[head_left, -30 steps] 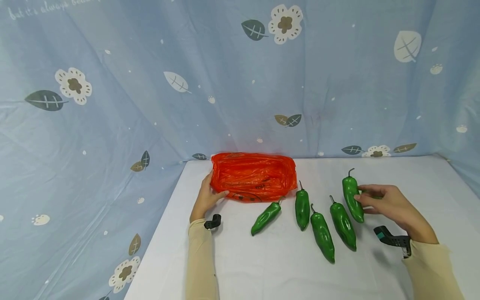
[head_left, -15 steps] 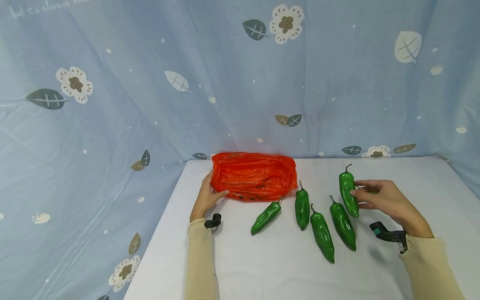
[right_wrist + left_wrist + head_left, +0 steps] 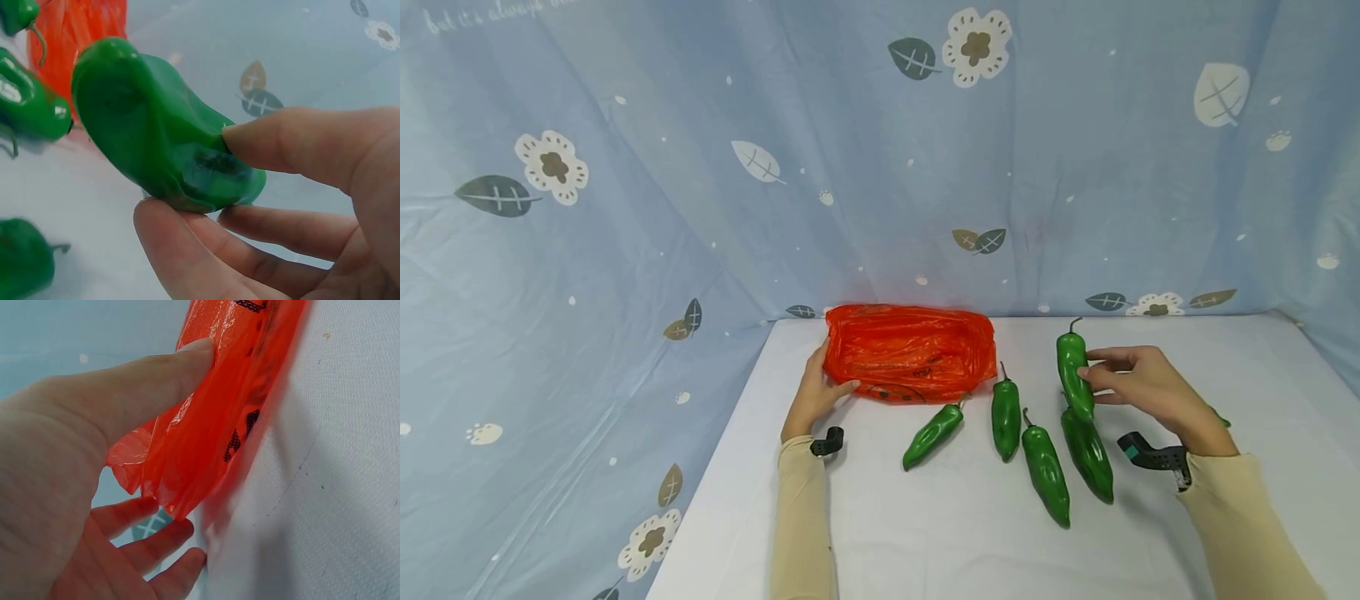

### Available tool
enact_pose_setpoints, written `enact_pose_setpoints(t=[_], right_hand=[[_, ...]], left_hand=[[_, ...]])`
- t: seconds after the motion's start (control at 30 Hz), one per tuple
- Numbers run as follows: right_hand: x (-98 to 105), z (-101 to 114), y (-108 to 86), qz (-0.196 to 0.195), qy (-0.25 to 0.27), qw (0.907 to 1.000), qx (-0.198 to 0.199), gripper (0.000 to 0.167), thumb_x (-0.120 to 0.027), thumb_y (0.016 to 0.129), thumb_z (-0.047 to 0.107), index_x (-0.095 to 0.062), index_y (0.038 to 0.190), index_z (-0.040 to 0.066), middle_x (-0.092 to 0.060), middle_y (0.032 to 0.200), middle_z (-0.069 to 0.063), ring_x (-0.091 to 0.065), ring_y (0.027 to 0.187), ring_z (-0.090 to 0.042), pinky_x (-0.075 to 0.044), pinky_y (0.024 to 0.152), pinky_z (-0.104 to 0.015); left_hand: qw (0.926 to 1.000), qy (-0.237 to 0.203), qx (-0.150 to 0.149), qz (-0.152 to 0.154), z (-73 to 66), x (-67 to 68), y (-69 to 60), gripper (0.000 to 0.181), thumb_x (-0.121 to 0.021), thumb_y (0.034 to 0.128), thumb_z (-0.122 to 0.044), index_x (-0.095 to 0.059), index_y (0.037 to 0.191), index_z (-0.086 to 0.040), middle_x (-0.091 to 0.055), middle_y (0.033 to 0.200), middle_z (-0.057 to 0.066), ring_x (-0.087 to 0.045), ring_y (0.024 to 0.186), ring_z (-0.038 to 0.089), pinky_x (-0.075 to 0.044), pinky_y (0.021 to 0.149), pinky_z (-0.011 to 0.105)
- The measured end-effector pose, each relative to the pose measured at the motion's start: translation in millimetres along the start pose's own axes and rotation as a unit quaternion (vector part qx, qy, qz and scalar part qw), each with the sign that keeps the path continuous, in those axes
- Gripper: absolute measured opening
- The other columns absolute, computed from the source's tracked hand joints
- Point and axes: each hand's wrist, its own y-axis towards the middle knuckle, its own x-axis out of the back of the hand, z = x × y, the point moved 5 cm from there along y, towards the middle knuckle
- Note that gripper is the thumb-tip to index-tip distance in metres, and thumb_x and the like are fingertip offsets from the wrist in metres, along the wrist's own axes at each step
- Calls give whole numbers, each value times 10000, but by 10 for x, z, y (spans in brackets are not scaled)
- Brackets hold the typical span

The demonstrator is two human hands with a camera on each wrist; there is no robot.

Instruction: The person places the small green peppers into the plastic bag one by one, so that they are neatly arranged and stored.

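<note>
In the head view, my right hand [image 3: 1142,385] pinches a long green pepper [image 3: 1072,373] between thumb and fingertips, above the table, its stem end pointing away. The right wrist view shows the thumb on one side of the held pepper [image 3: 144,119] and the fingers on the other. At the left end of a red plastic bag [image 3: 910,396], whose mouth is spread wide, my left hand [image 3: 814,396] holds the side. Its thumb lies on the bag [image 3: 200,437] in the left wrist view; the index finger is hidden there.
Between the hands, several green peppers lie on the white table [image 3: 955,533]: one pepper [image 3: 932,436] before the bag, others [image 3: 1005,421] [image 3: 1047,475] [image 3: 1088,458] to its right. A green tip [image 3: 1223,419] shows behind the right wrist. A patterned blue curtain [image 3: 850,167] hangs behind.
My right hand has carried its pepper leftward and away from me, over the stem end of a lying pepper. A green tip has come into view behind the right wrist. The left hand stays put.
</note>
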Motion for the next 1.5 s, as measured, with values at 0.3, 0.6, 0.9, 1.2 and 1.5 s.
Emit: enact_pose_setpoints(t=[0.3, 0.6, 0.9, 1.2, 1.5], right_hand=[[-74, 241, 150, -72, -5, 9999, 80, 683, -658, 1013, 329, -455, 1458, -147, -580, 1351, -365, -768, 924, -150, -657, 789, -303], [-169, 372, 305, -84, 144, 9997, 166, 652, -667, 1007, 312, -483, 1445, -135, -593, 1340, -349, -777, 937, -198, -658, 815, -349], [-251, 481, 414, -59, 232, 9995, 212, 623, -670, 1003, 326, -520, 1421, -112, -634, 1301, -323, -778, 940, -220, -652, 849, -398], [-418, 641, 551, 24, 325, 9989, 326, 624, -673, 998, 311, -522, 1423, -121, -646, 1288, -327, -780, 949, -244, -656, 833, -376], [-532, 809, 704, 9, 387, 9985, 392, 595, -668, 999, 282, -535, 1406, -131, -650, 1279, -325, -765, 897, -176, -649, 850, -418]], left_hand=[[9999, -29, 170, 11, 6, -14, 2, 1040, -849, 859, -228, -194, 1666, -198, -273, 1685, 144, -265, 1556, 382, -247, 1272, 638], [9999, 26, 136, 15, 0, -27, 7, 1043, -850, 859, -235, -191, 1665, -176, -279, 1683, 143, -265, 1559, 372, -243, 1280, 626], [9994, 76, 349, 47, -27, -71, 8, 1050, -845, 861, -241, -176, 1670, -227, -258, 1690, 145, -273, 1558, 384, -270, 1261, 642], [9986, 199, 476, 61, -27, -70, -35, 1050, -843, 862, -280, -175, 1671, -218, -254, 1696, 143, -272, 1564, 379, -274, 1259, 641], [9978, 285, 592, 100, -9, -69, -10, 1061, -834, 869, -326, -153, 1675, -224, -251, 1703, 145, -276, 1569, 380, -273, 1262, 636]])
